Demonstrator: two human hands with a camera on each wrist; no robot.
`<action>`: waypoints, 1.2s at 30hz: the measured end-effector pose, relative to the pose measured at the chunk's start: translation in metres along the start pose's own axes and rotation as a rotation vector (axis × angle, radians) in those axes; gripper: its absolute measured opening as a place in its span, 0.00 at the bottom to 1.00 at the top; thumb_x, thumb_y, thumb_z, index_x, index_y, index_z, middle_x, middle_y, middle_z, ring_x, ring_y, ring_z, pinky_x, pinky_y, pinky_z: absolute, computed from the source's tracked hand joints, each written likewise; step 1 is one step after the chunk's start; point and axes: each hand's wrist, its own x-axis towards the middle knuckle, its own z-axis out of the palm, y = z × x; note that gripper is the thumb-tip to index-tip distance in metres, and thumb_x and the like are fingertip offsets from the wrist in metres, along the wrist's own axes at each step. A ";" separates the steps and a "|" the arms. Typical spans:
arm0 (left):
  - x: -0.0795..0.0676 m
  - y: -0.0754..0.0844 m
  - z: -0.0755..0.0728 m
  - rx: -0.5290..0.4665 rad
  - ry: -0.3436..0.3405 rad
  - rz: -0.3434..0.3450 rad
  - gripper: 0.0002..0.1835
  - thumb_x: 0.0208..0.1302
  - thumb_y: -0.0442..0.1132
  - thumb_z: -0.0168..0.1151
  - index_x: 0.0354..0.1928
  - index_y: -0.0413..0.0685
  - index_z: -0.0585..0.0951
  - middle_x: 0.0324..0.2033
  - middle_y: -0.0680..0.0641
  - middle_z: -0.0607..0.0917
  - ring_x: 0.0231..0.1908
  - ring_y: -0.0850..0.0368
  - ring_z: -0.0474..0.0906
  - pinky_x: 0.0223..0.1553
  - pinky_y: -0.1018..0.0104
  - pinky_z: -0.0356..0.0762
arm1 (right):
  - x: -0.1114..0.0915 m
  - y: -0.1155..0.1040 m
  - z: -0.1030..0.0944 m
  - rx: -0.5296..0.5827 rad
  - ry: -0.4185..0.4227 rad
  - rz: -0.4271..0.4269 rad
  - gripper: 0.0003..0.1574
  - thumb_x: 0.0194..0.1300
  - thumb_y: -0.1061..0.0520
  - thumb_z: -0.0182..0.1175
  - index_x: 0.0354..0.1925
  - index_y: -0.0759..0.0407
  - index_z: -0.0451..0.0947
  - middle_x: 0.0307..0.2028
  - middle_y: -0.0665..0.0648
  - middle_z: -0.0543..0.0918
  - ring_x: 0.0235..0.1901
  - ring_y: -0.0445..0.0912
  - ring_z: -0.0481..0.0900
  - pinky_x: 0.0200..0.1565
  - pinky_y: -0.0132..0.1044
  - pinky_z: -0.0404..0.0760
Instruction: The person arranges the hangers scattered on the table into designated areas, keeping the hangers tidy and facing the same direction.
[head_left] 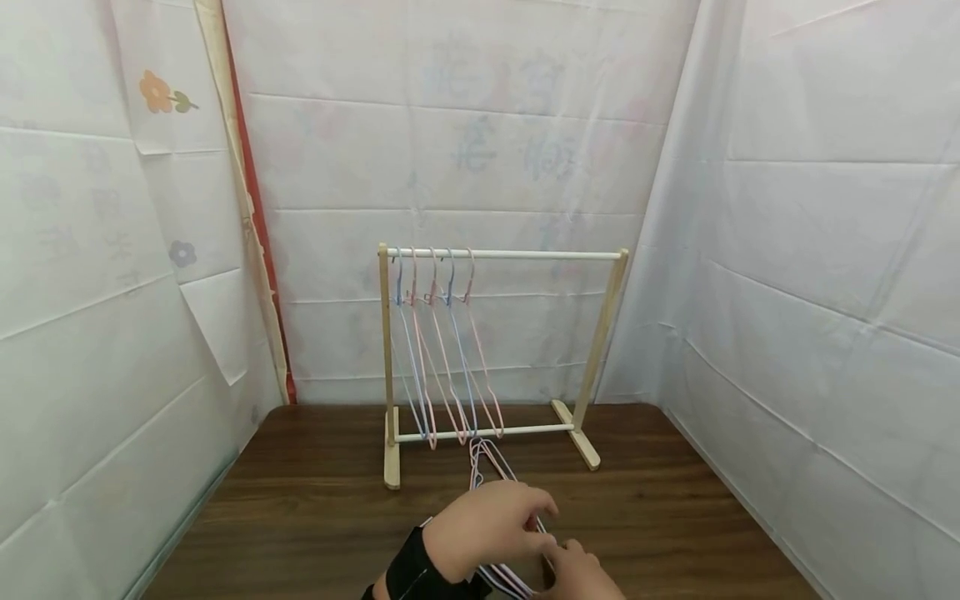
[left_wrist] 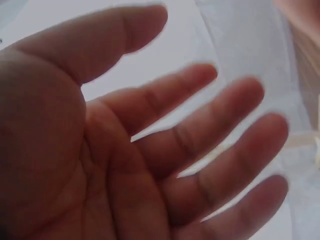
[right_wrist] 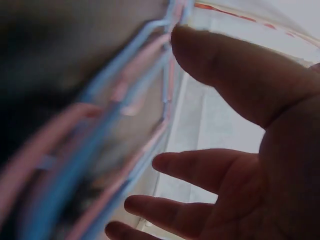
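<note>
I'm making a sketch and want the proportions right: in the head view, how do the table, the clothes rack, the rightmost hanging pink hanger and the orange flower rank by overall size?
1. Table
2. Clothes rack
3. Rightmost hanging pink hanger
4. Orange flower

These are apparent sizes only.
</note>
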 end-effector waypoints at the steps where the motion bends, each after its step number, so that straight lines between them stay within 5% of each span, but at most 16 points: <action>1: 0.002 -0.006 0.003 0.025 0.014 -0.041 0.13 0.65 0.52 0.65 0.49 0.61 0.81 0.34 0.66 0.80 0.31 0.74 0.74 0.32 0.73 0.75 | 0.001 0.001 0.003 -0.032 0.002 0.026 0.41 0.49 0.46 0.75 0.59 0.58 0.76 0.47 0.68 0.74 0.43 0.69 0.72 0.35 0.70 0.75; 8: 0.012 -0.056 0.029 0.209 0.074 -0.282 0.09 0.58 0.51 0.69 0.36 0.57 0.82 0.25 0.58 0.80 0.25 0.63 0.75 0.27 0.63 0.77 | 0.003 0.003 0.014 -0.177 0.107 0.026 0.33 0.40 0.52 0.77 0.45 0.62 0.79 0.36 0.62 0.73 0.35 0.61 0.71 0.31 0.61 0.76; 14: 0.009 -0.085 0.042 0.203 0.071 -0.418 0.11 0.51 0.40 0.69 0.38 0.50 0.83 0.24 0.53 0.79 0.22 0.59 0.71 0.24 0.62 0.72 | 0.002 0.003 0.012 -0.147 0.103 -0.003 0.31 0.39 0.49 0.79 0.38 0.65 0.79 0.31 0.62 0.70 0.31 0.58 0.72 0.32 0.58 0.78; 21: 0.012 -0.096 0.042 0.197 0.023 -0.411 0.18 0.46 0.49 0.75 0.36 0.48 0.82 0.26 0.52 0.81 0.28 0.56 0.77 0.33 0.59 0.79 | -0.001 0.001 -0.004 -0.026 0.149 -0.044 0.30 0.41 0.55 0.73 0.42 0.68 0.78 0.30 0.60 0.68 0.26 0.51 0.70 0.27 0.49 0.76; 28: 0.012 -0.098 0.038 0.207 0.069 -0.402 0.14 0.52 0.50 0.72 0.35 0.51 0.81 0.20 0.55 0.76 0.23 0.60 0.73 0.27 0.61 0.77 | -0.005 0.007 -0.027 -0.017 0.272 -0.062 0.41 0.45 0.53 0.72 0.56 0.71 0.74 0.42 0.62 0.75 0.34 0.49 0.73 0.37 0.48 0.78; 36: 0.009 -0.090 0.027 0.212 0.148 -0.398 0.16 0.56 0.53 0.69 0.31 0.50 0.78 0.20 0.52 0.74 0.22 0.58 0.72 0.27 0.60 0.76 | -0.020 0.009 -0.059 -0.027 0.408 -0.013 0.43 0.45 0.53 0.76 0.58 0.69 0.74 0.45 0.62 0.76 0.35 0.49 0.75 0.36 0.48 0.79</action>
